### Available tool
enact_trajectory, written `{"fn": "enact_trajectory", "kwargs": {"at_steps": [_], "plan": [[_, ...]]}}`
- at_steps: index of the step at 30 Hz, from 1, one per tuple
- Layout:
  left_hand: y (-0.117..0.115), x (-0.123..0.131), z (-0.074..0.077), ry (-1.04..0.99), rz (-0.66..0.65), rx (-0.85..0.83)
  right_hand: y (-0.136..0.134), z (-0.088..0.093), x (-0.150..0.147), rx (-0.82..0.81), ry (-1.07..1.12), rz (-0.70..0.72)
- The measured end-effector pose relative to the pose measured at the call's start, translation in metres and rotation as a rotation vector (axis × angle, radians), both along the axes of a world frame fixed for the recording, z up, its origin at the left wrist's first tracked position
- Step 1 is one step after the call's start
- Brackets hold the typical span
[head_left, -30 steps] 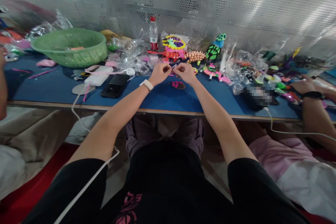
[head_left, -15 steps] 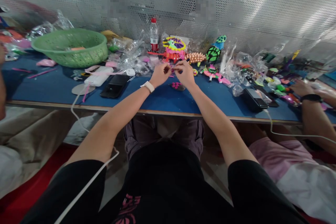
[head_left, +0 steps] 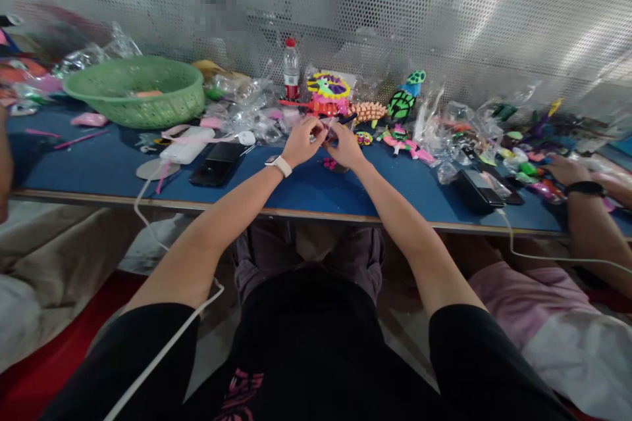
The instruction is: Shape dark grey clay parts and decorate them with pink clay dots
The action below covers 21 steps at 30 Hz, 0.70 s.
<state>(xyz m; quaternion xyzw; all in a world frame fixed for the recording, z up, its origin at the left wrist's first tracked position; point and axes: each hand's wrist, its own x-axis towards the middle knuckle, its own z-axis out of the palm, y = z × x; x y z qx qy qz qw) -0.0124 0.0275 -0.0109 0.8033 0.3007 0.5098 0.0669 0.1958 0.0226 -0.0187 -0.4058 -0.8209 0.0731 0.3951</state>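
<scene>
Well, the left hand and right hand nearly meet — fingers curled, though I can't tell around what. The pink-dotted piece lies just bodyward on the surface — nearer the right.

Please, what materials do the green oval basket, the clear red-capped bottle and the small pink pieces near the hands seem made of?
Green oval basket: probably plastic, dullish; its wall is perforated.
Clear red-capped bottle: likely smooth plastic; it is see-through.
Small pink pieces: perhaps modelling clay, bright, rather matte, but too small to tell surely.
</scene>
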Motion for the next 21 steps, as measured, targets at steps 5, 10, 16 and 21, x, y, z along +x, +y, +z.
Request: {"fn": "enact_trajectory", "kwargs": {"at_steps": [5,10,16,21], "plan": [[0.017,-0.005,-0.007,-0.276,0.092,-0.154,0.004,-0.003,0.000,-0.221,0.308,0.158],[0.021,-0.004,-0.012,-0.276,-0.093,-0.396,0.000,-0.004,-0.004,-0.402,0.449,0.311],[0.011,0.002,-0.009,-0.351,-0.012,-0.343,-0.003,-0.009,-0.010,-0.501,0.492,0.386],[0.011,0.004,-0.009,-0.388,0.026,-0.301,-0.007,-0.011,-0.016,-0.512,0.459,0.400]]}}
